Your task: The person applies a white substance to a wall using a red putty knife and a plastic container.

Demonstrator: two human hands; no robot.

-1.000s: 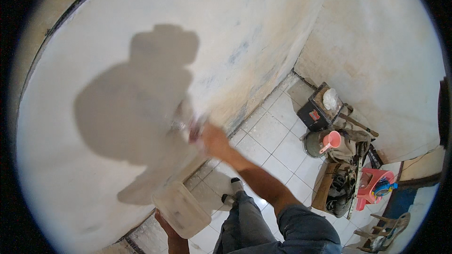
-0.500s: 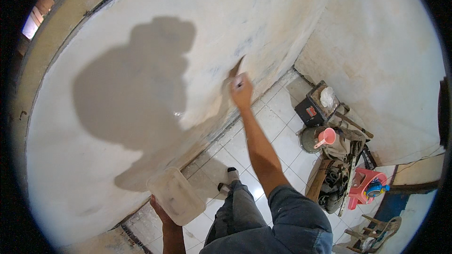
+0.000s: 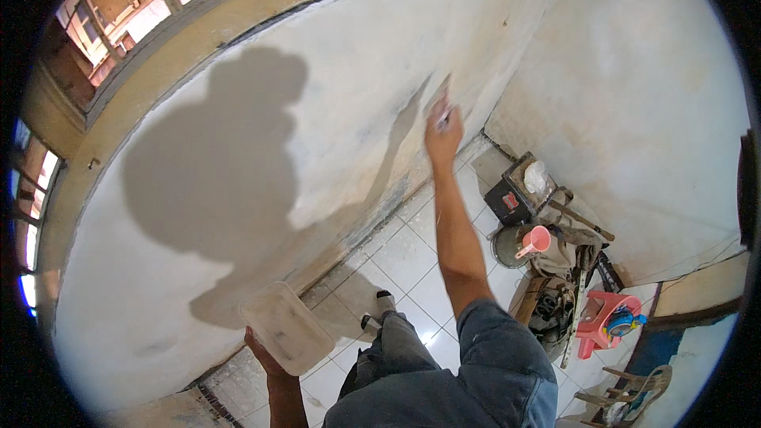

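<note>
My right hand point(image 3: 444, 133), its fingers closed, grips what looks like a scraper point(image 3: 445, 95) against the patchy white wall point(image 3: 361, 71); the tool is small and somewhat blurred. Low on the left, my left hand point(image 3: 258, 349) holds a shallow, off-white plastic tray point(image 3: 287, 325) by its side, just out from the wall. The large shadow of my head and arm lies on the plaster between them.
A barred window point(image 3: 119, 4) runs above a yellow ledge. In the floor corner stand a black box point(image 3: 501, 204), a bucket point(image 3: 503, 247) with a pink dipper point(image 3: 537, 238), a cardboard box point(image 3: 527, 301), a pink stool point(image 3: 594, 317) and a chair point(image 3: 634, 392).
My right hand has moved up and to the right along the wall with the tool. The view has shifted, showing more window; the tray sits slightly further left in the picture.
</note>
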